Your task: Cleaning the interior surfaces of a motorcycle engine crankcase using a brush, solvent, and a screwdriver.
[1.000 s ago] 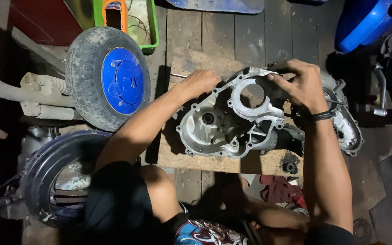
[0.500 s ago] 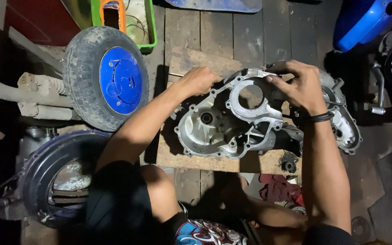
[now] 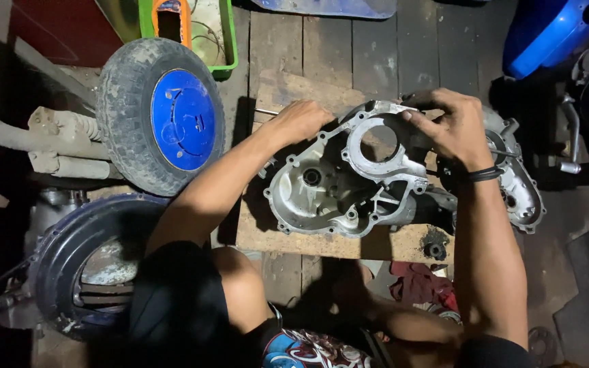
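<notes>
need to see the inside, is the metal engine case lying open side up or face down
Open side up: the engine case on the wooden board shows its hollow interior, ribs and bore holes.

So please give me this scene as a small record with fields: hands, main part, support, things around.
left hand: grips far left edge of engine casing
right hand: on casing's far right rim
engine casing: silver metal, open side up, on wooden board
second casing: right, partly hidden by arm
wheel with blue hub: left
red rag: near edge
</notes>
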